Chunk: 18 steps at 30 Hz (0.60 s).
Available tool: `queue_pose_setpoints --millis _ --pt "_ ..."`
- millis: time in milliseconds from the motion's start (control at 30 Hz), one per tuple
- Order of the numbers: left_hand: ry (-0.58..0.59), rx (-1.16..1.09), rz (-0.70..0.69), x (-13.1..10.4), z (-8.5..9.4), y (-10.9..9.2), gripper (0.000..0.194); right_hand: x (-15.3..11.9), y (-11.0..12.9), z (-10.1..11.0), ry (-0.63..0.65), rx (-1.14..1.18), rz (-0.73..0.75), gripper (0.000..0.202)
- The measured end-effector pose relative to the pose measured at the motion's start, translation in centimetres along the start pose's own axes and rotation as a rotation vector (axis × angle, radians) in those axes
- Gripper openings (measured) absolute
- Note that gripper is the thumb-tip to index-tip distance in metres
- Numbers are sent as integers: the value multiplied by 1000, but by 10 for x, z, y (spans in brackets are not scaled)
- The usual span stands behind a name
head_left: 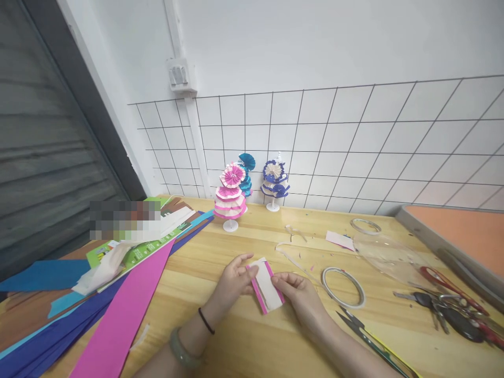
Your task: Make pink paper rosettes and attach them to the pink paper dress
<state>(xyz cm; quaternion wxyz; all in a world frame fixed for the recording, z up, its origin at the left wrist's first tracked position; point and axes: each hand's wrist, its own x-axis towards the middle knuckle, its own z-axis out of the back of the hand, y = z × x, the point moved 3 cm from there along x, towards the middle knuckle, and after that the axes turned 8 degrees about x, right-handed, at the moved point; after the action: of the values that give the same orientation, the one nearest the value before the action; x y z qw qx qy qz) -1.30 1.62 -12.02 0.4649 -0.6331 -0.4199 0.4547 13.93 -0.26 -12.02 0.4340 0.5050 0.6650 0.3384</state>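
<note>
Between my hands is a small folded piece of paper (268, 289), white in the middle with pink strips along its long edges. My left hand (235, 278) grips its upper left edge, thumb on top. On the right edge, my right hand (299, 294) pinches the paper between thumb and fingers. The piece is tilted a little above the wooden table (228, 336). Close to my right hand lies a roll of narrow white tape (360, 302). A pair of yellow-and-green thread snips (378, 341) lies beside my right forearm.
Pink-and-white (230, 197), blue (247, 181) and purple (274, 181) paper ornaments stand at the back. Coloured paper strips (134, 294) cover the left side. Rightward are another tape roll (366, 226), a paper piece (340, 240), keys (437, 310), red-handled scissors (444, 281) and an orange-topped surface (464, 241).
</note>
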Motion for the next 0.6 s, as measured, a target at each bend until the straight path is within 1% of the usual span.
queue_pose_setpoints --millis 67,167,333,467,600 --pt "42 44 -45 0 -2 4 65 1 0 0 4 8 3 29" --pt "82 80 -108 1 -4 8 57 1 0 1 9 -8 12 29" --pt "60 90 -101 1 -3 5 60 2 1 -1 58 7 9 30" --pt "99 124 -103 -2 -6 1 51 3 1 -1 62 52 2 34" --pt "108 146 -118 -3 -9 -1 50 3 1 0 45 18 16 31"
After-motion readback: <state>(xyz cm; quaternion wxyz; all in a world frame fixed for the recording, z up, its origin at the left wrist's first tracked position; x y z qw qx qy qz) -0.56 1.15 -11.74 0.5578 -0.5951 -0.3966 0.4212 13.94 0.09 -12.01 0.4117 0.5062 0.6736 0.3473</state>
